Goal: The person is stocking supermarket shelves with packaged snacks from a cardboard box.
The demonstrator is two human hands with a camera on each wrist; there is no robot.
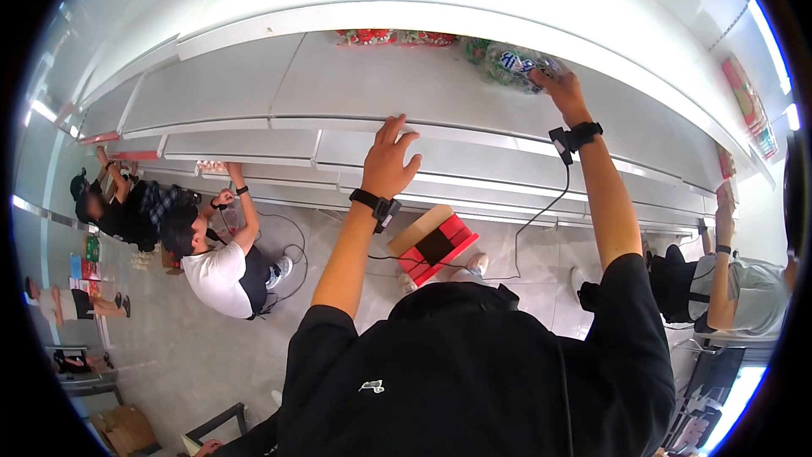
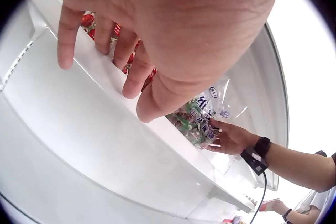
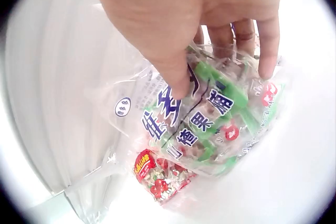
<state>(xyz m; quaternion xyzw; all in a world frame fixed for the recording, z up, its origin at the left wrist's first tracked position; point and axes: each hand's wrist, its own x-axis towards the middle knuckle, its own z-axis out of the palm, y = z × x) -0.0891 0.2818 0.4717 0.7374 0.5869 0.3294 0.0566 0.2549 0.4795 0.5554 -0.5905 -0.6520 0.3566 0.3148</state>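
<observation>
My right hand (image 1: 562,95) grips a clear plastic bag of snacks (image 1: 516,63) in green wrappers, with dark blue lettering on its front. The thumb lies across the bag's printed face in the right wrist view, and the fingers (image 3: 269,50) reach over its far side. A white shelf (image 1: 364,89) lies beneath the bag. To the left, my left hand (image 1: 391,161) is at the shelf's front edge, fingers spread and holding nothing. Red-printed packets (image 1: 368,36) lie deeper on the same shelf, partly hidden by the shelf above.
Lower shelves (image 1: 245,145) run below this one. An open red carton (image 1: 433,245) stands on the floor by my feet. A person in a white shirt (image 1: 224,267) crouches at left; another person (image 1: 748,292) is at right. A cable (image 1: 518,241) hangs from my right wrist.
</observation>
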